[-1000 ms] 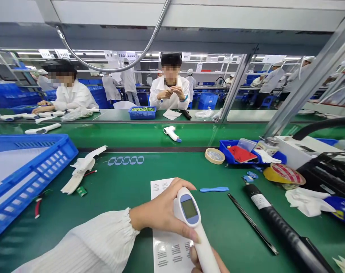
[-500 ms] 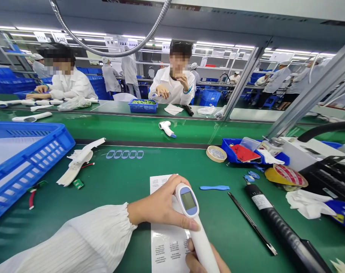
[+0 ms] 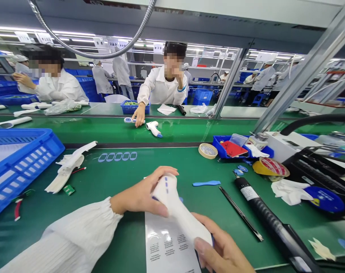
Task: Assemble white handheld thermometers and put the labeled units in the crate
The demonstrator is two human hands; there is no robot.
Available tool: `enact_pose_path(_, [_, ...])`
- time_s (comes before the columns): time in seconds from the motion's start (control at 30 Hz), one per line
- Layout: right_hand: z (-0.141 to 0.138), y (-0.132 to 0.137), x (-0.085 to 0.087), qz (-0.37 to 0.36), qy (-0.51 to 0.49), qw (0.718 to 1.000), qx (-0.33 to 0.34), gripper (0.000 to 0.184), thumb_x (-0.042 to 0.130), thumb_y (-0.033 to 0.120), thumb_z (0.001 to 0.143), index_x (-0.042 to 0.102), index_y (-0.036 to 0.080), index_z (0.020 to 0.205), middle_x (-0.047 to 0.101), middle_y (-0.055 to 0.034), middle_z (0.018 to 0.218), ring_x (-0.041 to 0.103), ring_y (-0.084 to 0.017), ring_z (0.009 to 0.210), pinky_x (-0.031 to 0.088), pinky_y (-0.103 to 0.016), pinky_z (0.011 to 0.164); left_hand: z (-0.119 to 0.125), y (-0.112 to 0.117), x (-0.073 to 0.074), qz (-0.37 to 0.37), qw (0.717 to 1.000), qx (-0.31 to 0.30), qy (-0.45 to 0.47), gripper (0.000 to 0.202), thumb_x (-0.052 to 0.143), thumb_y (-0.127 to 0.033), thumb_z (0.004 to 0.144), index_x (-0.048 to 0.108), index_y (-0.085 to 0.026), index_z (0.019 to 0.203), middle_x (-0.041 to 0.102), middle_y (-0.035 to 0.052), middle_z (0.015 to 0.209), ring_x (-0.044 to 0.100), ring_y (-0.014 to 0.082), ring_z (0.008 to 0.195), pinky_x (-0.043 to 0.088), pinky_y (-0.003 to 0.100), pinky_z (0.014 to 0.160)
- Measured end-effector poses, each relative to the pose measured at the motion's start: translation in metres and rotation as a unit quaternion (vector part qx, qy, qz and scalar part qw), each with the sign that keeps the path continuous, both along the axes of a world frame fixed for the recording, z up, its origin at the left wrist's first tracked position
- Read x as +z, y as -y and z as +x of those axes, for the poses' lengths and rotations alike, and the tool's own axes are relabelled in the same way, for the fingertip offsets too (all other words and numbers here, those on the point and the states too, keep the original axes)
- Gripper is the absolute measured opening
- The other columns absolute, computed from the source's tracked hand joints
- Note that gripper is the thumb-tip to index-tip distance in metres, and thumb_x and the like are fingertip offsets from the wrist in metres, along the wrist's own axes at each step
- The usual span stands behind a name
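A white infrared thermometer [image 3: 179,210] is held between both hands, its side with small blue marks facing up and its screen out of sight. My left hand [image 3: 145,193] grips the head end, thumb on the near side. Around the lower end of the handle, my right hand [image 3: 217,242] is closed. Beneath the thermometer lies a white sheet of printed labels [image 3: 163,246] on the green mat. To the right are a blue plastic pry tool [image 3: 206,183], metal tweezers [image 3: 240,212] and a black electric screwdriver [image 3: 270,220].
A blue crate [image 3: 30,163] stands at left, beside white shell pieces [image 3: 70,167] and a small green circuit board [image 3: 68,189]. Blue frames [image 3: 117,156] lie in a row. A tape ring [image 3: 208,151] and a blue parts tray [image 3: 229,146] sit at right. Across the conveyor, a co-worker's hand [image 3: 139,113] touches another thermometer.
The thermometer has been turned over, so its screen no longer shows. The right hand is further into view. The co-worker opposite has reached forward, and a second thermometer is on the belt.
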State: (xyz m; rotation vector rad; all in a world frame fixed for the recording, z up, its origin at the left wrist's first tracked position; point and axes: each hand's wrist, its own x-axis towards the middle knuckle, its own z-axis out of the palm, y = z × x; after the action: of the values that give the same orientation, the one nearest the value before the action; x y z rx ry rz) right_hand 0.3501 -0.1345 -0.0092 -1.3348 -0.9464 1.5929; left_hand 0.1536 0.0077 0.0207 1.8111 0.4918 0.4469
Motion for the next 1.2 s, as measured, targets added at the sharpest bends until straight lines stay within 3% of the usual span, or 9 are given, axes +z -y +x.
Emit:
enact_pose_path(0.1, [0.003, -0.013, 0.005, 0.093, 0.165, 0.98, 0.056, 0.041, 0.061, 0.042, 0.077, 0.057, 0.025, 0.114, 0.059, -0.0053, 0.114, 0.056, -0.021, 0.093, 0.045, -0.029, 0.076, -0.007, 0.007, 0.013, 0.146, 0.984, 0.035, -0.091, 0.077, 0.061, -0.062, 0.066, 0.034, -0.026, 0.128, 0.03, 0.0102, 0.137, 0.031, 0.0314, 0.125, 0.026, 0.049, 0.102])
enact_pose_path(0.2, [-0.005, -0.029, 0.006, 0.161, 0.279, 0.941, 0.1, 0.038, 0.055, 0.034, 0.081, 0.053, 0.024, 0.118, 0.059, -0.005, 0.111, 0.055, -0.019, 0.085, 0.045, -0.03, 0.073, 0.0, 0.028, 0.017, 0.335, 0.922, 0.003, -0.193, 0.073, 0.065, -0.053, 0.068, 0.037, -0.022, 0.128, 0.038, 0.012, 0.136, 0.027, 0.0309, 0.129, 0.008, 0.053, 0.109])
enact_pose_path(0.3, [-0.012, -0.04, 0.008, 0.198, 0.304, 0.923, 0.128, 0.033, 0.052, 0.031, 0.084, 0.053, 0.022, 0.115, 0.063, -0.0033, 0.1, 0.056, -0.016, 0.073, 0.045, -0.027, 0.066, 0.011, 0.043, 0.009, 0.371, 0.895, -0.034, -0.246, 0.051, 0.05, -0.035, 0.086, 0.035, -0.015, 0.13, 0.054, 0.0142, 0.12, 0.048, 0.0262, 0.114, 0.024, 0.048, 0.105])
enact_pose_path(0.43, [0.012, -0.042, 0.007, 0.19, 0.373, 0.903, 0.099, 0.029, 0.047, 0.036, 0.087, 0.055, 0.021, 0.111, 0.065, -0.0023, 0.084, 0.058, -0.017, 0.07, 0.046, -0.028, 0.066, 0.013, 0.041, 0.0, 0.356, 0.889, -0.014, -0.289, 0.046, 0.046, -0.027, 0.088, 0.035, -0.017, 0.132, 0.058, 0.012, 0.107, 0.053, 0.0265, 0.099, 0.045, 0.041, 0.085])
enact_pose_path(0.57, [0.064, -0.034, -0.01, 0.23, 0.596, 0.767, -0.06, 0.034, 0.047, 0.044, 0.084, 0.059, 0.017, 0.101, 0.062, -0.0125, 0.093, 0.055, -0.03, 0.089, 0.043, -0.042, 0.077, 0.008, 0.036, -0.003, 0.35, 0.893, 0.003, -0.284, 0.045, 0.046, -0.02, 0.087, 0.038, -0.026, 0.131, 0.056, 0.0087, 0.105, 0.052, 0.0261, 0.097, 0.044, 0.041, 0.083])
enact_pose_path(0.63, [0.084, -0.03, -0.021, 0.221, 0.664, 0.709, -0.084, 0.033, 0.044, 0.04, 0.083, 0.058, 0.015, 0.098, 0.061, -0.016, 0.091, 0.054, -0.033, 0.089, 0.043, -0.047, 0.075, 0.009, 0.037, -0.006, 0.35, 0.892, -0.003, -0.285, 0.044, 0.044, -0.018, 0.087, 0.04, -0.028, 0.129, 0.056, 0.0083, 0.102, 0.052, 0.0263, 0.094, 0.044, 0.042, 0.081])
enact_pose_path(0.8, [0.096, -0.026, -0.028, 0.204, 0.668, 0.713, -0.057, 0.022, 0.037, 0.03, 0.084, 0.054, 0.017, 0.086, 0.061, -0.0111, 0.076, 0.059, -0.026, 0.073, 0.047, -0.038, 0.064, 0.011, 0.04, -0.019, 0.357, 0.891, -0.002, -0.28, 0.043, 0.043, -0.016, 0.086, 0.042, -0.03, 0.127, 0.055, 0.0084, 0.104, 0.052, 0.0263, 0.096, 0.043, 0.042, 0.083])
enact_pose_path(0.97, [0.108, -0.041, 0.002, 0.209, 0.661, 0.719, -0.044, 0.021, 0.037, 0.029, 0.087, 0.054, 0.018, 0.094, 0.062, -0.0052, 0.073, 0.06, -0.018, 0.062, 0.047, -0.029, 0.055, 0.014, 0.042, -0.027, 0.349, 0.897, -0.001, -0.272, 0.037, 0.046, -0.029, 0.088, 0.045, -0.031, 0.125, 0.054, 0.0084, 0.109, 0.051, 0.0269, 0.099, 0.043, 0.043, 0.083])
enact_pose_path(1.2, [0.171, -0.143, 0.058, 0.195, 0.694, 0.688, -0.087, 0.018, 0.051, 0.029, 0.088, 0.059, 0.013, 0.094, 0.063, -0.0037, 0.082, 0.06, -0.016, 0.072, 0.048, -0.034, 0.069, 0.02, 0.044, -0.031, 0.397, 0.874, -0.016, -0.281, 0.035, 0.04, -0.02, 0.089, 0.049, -0.028, 0.122, 0.058, 0.0101, 0.106, 0.052, 0.0281, 0.099, 0.044, 0.044, 0.081])
